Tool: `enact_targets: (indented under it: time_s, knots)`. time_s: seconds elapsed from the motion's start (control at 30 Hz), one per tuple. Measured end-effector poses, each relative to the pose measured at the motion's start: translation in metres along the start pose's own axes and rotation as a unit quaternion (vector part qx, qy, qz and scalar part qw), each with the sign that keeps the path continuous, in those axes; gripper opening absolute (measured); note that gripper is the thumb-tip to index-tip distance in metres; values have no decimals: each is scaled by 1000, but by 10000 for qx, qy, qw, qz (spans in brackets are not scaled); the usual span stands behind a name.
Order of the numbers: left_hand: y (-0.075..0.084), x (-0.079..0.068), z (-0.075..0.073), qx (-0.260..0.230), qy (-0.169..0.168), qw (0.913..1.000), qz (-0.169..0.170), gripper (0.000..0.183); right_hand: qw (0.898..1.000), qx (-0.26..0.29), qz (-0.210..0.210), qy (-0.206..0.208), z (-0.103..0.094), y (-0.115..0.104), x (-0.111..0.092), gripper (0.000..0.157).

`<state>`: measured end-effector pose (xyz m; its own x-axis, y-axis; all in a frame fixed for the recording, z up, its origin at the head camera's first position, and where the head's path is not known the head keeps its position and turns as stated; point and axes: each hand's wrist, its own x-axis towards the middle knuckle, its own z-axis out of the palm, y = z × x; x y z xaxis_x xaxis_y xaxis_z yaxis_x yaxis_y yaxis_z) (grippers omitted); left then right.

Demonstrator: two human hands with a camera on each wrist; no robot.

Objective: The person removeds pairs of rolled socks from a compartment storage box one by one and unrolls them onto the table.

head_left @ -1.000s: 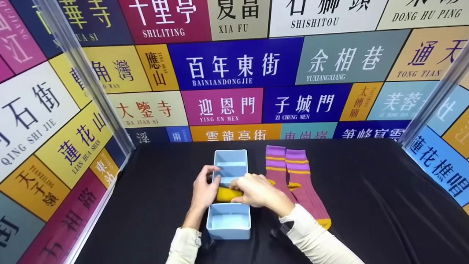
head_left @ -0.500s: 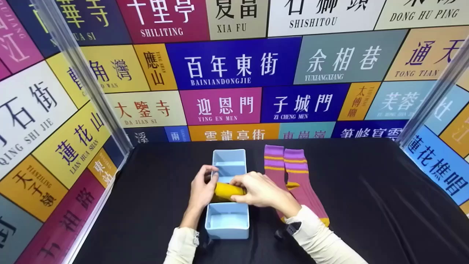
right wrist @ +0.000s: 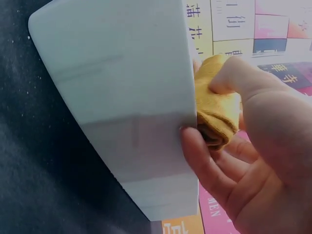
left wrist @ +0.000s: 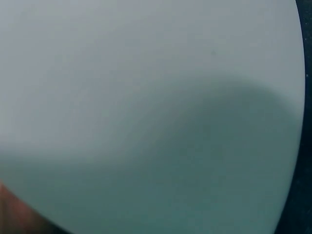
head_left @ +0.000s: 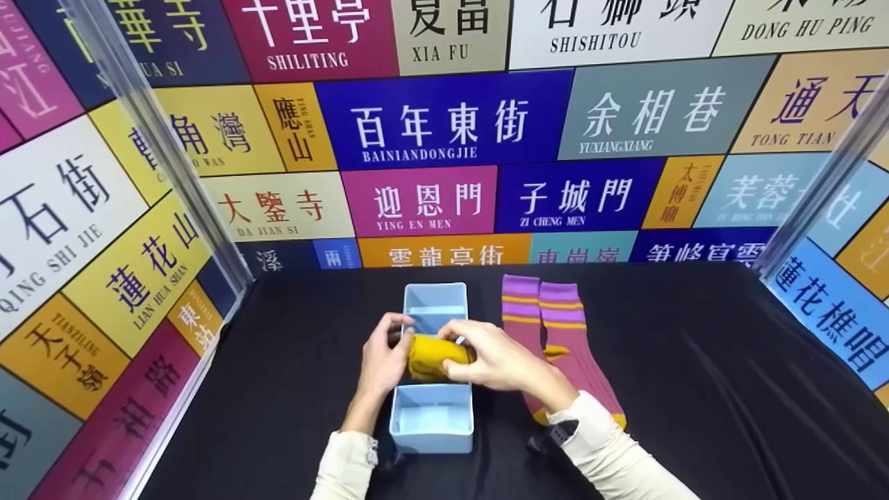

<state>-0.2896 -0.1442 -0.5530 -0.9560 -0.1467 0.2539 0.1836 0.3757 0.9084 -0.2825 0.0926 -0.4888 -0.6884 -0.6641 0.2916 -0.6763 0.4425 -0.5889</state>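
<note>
A rolled-up mustard-yellow sock [head_left: 434, 357] sits over the middle part of a long light blue divided box [head_left: 432, 443]. My right hand [head_left: 489, 357] grips the roll from the right; in the right wrist view its thumb presses on the sock roll [right wrist: 214, 100], and one fingertip touches the box wall [right wrist: 122, 97]. At the box's left side, my left hand [head_left: 384, 355] holds the wall, with its thumb close against the roll. The left wrist view is mostly filled by the blurred box wall [left wrist: 146, 48], with a bit of finger at the lower left corner.
A pair of pink socks [head_left: 580, 361] with purple and yellow striped cuffs lies flat to the right of the box, partly under the right forearm. Black cloth [head_left: 305, 326] covers the table. Printed sign panels [head_left: 444, 118] stand behind and at the sides.
The yellow sock roll has come up out of the box's middle part, tilting in the right hand. The left hand has stayed at the box's left wall.
</note>
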Motion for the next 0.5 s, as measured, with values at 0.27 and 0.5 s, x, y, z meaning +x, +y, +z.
enact_targets:
  time_s: [0.27, 0.5]
  knots:
    - [-1, 0, 1, -27, 24, 10000, -5, 14, 9982, 596, 28, 109, -6, 3, -6, 33]
    - [0, -1, 1, -19, 5, 10000, -75, 16, 9901, 1385, 76, 224, -15, 5, -11, 39]
